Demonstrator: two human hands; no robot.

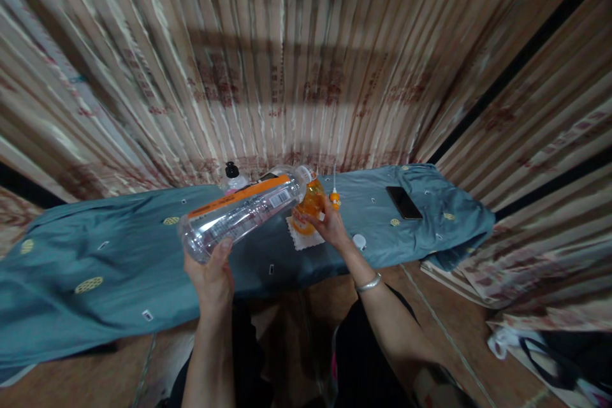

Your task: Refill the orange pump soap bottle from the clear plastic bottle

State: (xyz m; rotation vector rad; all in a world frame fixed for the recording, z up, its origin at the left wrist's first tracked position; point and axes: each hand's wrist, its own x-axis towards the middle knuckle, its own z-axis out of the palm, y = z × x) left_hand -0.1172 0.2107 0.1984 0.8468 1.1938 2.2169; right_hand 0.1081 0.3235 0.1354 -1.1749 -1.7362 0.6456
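My left hand (pixel 210 280) is wrapped round the base end of a large clear plastic bottle (pixel 239 220) with an orange label. That bottle is tilted, its neck reaching up to the right, over the top of an orange see-through bottle (pixel 310 197). Closed round the orange bottle is my right hand (pixel 329 223), with a silver bangle on its wrist. Beneath the orange bottle lies a small white scalloped cloth or paper (pixel 306 239). An orange pump top (pixel 335 197) with a pale tube is just right of it. A white cap (pixel 359 241) sits nearer me. The bottle mouths' contact is unclear.
A teal patterned cloth (pixel 157 268) covers the long, narrow surface. Behind the clear bottle stands a pale bottle with a black pump top (pixel 232 172). A dark phone (pixel 404 203) lies at the right. Striped curtains (pixel 287 76) hang behind and at the sides.
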